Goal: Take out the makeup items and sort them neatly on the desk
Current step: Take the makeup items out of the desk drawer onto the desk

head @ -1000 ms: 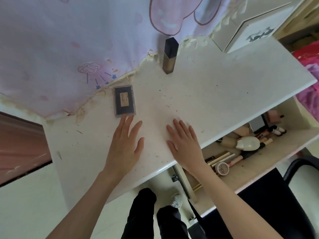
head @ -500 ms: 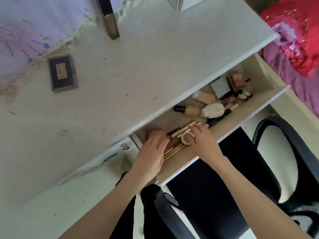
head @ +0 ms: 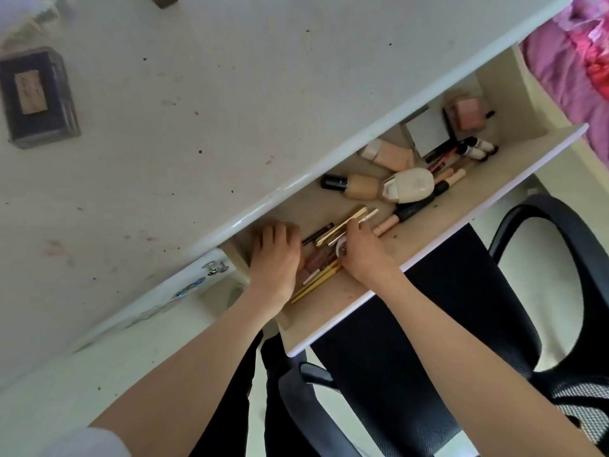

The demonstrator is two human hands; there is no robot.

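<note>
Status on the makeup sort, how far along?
Early. Done: only a dark compact lies on the desk. In hand: left hand and right hand are in the open drawer, among the pencils. Left: foundation bottles, brushes, tubes remain inside.

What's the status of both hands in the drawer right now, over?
Left hand curled over pencils. Right hand grips small round pot. Drawer open, cluttered. Nothing blocking.
</note>
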